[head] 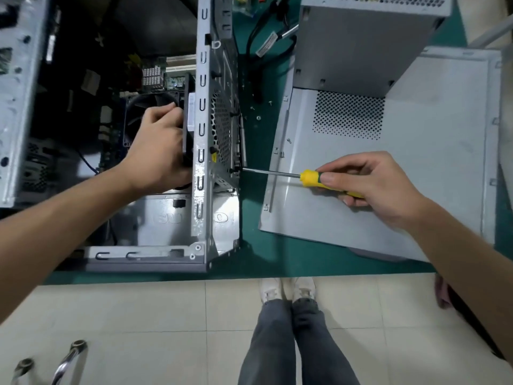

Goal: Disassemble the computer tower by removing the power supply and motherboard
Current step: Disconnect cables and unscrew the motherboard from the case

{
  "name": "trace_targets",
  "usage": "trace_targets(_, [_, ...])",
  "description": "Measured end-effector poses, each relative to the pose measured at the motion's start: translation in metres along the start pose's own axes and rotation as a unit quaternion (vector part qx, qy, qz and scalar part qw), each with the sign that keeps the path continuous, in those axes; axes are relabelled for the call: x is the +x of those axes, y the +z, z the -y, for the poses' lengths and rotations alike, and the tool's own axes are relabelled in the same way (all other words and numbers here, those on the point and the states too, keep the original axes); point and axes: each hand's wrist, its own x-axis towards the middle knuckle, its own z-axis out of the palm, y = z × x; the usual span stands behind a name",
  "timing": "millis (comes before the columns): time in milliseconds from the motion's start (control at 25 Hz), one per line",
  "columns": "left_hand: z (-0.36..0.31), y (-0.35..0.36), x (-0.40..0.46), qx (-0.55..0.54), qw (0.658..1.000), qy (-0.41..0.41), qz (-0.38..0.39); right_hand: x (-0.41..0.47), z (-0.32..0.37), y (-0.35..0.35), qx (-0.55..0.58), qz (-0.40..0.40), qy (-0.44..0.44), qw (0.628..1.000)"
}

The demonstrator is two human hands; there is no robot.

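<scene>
Repair workshop: green workbench (249, 262), loose screws (258, 117)

Grey metal tower case (202, 151) with perforated dot-pattern vent, centre; yellow-and-green-handled screwdriver (311, 177), right of centre; pale grey side panel (416, 176) with black hole grid, right; teal-green surface (249, 262); beige tiled floor (138, 323), bottom.
</scene>
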Motion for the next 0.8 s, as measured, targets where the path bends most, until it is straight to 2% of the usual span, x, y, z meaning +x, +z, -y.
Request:
trace_targets(320, [0.0020,0.0008,0.0000,-0.015,1.000,0.017,-0.014,0.0050,-0.0030,-0.0052,0.004,0.027,0.007,1.000])
trace_targets(800, [-0.0003,-0.0006,0.0011,-0.038,0.999,0.003,-0.008,0.0056,-0.0054,-0.0049,0.015,0.012,-0.003,1.000])
